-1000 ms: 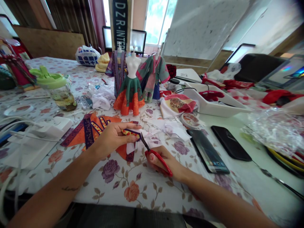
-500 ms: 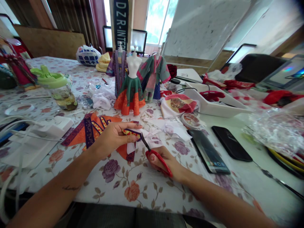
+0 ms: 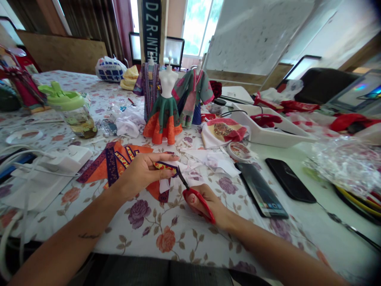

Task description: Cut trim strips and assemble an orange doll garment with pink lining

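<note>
Patterned strip (image 3: 166,167), head view: position?

Centre of frame, pinched in left hand (image 3: 139,173), thumb against fingers; long axis slopes down rightward.

Scissors (image 3: 185,183)?

Gripped in right hand (image 3: 210,203), below right of strip; blades at its right end, contact unclear. Left hand nearer.

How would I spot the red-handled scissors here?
Find the white floral tablecloth. Near its front edge, the right hand holds red-handled scissors with dark blades, their tips beside the yellow and purple strip in the left hand. Unlike the red object in the white tray, they are hand-held.
</note>
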Demonstrator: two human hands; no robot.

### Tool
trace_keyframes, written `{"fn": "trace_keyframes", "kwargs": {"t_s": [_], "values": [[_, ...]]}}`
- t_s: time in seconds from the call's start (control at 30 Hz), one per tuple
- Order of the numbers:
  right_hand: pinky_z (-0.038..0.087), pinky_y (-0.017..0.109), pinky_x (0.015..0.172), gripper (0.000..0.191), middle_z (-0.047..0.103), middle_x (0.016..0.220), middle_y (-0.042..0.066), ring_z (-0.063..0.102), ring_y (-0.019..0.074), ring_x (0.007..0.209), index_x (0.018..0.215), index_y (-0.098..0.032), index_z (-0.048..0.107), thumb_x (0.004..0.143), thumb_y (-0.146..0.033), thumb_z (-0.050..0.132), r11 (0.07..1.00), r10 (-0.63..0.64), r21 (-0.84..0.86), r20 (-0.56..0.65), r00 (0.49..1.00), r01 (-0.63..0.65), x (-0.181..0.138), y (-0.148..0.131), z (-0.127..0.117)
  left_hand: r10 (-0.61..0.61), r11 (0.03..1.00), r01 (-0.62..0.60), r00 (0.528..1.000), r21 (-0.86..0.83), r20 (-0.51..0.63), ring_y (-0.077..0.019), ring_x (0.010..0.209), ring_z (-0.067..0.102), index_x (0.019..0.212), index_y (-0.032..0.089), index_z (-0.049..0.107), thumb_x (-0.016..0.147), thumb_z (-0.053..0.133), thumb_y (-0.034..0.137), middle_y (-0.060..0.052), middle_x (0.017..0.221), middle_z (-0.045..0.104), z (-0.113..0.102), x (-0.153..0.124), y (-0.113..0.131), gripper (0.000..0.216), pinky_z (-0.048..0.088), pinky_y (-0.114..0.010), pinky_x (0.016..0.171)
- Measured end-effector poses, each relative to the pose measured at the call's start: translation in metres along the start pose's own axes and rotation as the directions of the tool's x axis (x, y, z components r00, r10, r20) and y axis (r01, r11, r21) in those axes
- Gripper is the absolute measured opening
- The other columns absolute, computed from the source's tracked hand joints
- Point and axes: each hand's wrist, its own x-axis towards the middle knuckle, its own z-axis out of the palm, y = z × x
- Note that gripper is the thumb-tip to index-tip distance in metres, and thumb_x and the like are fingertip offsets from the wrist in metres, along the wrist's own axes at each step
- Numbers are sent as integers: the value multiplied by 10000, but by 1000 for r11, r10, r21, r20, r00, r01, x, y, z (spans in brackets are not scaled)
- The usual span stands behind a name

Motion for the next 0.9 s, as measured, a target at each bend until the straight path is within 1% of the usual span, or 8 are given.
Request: {"fn": "trace_keyframes", "kwargs": {"t_s": [0.17,0.3,0.37,0.43,0.5,0.57,0.73,0.9], "values": [[131,224,391,641,253,442,-82,198,47,405,515,-189,381,714,-789,489,1000,3,6,-5,1000,-3,0,2,1,7,1000,-7,1000,-8,5,-159,851,695,994,207,738,605,819,218,-62,1111,710,0,0,0,398,542,-246,816],[138,229,413,618,275,480,-76,226,52,438,549,-185,376,745,-760,493,999,-18,-30,15,1000,19,-1,1,-2,-2,1000,2,1000,-9,8,-135,784,693,998,207,738,597,826,229,-60,1100,713,0,0,1,412,545,-222,768],[144,231,419,614,287,493,-73,240,56,447,568,-183,389,751,-761,483,999,-24,-35,25,999,25,-1,0,-2,-9,1000,9,1000,-6,6,-131,755,691,1013,202,733,595,827,233,-61,1063,725,1,0,1,430,548,-225,753],[146,231,421,612,293,496,-72,245,58,449,574,-182,393,752,-761,482,999,-26,-31,27,999,27,-1,0,-3,-13,1000,13,1000,5,12,-132,743,688,1029,196,728,599,825,238,-59,1016,736,1,0,2,443,549,-231,752],[152,231,424,610,300,499,-70,249,60,454,570,-182,393,751,-756,490,999,-27,-24,32,999,27,-1,-1,-3,-14,1000,13,1000,19,18,-132,748,686,1037,195,724,601,825,247,-56,1014,736,1,-1,2,451,545,-228,756],[160,230,425,611,306,502,-67,255,61,458,563,-179,397,747,-753,500,999,-36,-24,26,999,37,-1,-1,-3,-16,999,16,1000,28,21,-126,756,683,1041,200,723,596,830,255,-50,1023,734,0,-1,3,461,538,-214,756],[141,230,403,643,284,462,-73,237,51,420,526,-178,405,711,-785,504,999,-27,-17,-2,1000,27,0,-1,-3,-38,999,38,999,31,14,-98,724,672,1050,219,719,590,836,257,-24,936,750,0,-2,4,476,522,-172,731],[138,224,387,655,286,444,-74,233,44,402,516,-177,407,684,-801,515,1000,-17,2,-19,1000,17,-1,-2,-2,-24,998,23,1000,53,11,-121,740,678,1058,219,717,592,835,269,-32,951,748,1,-1,4,484,532,-206,745]]}}
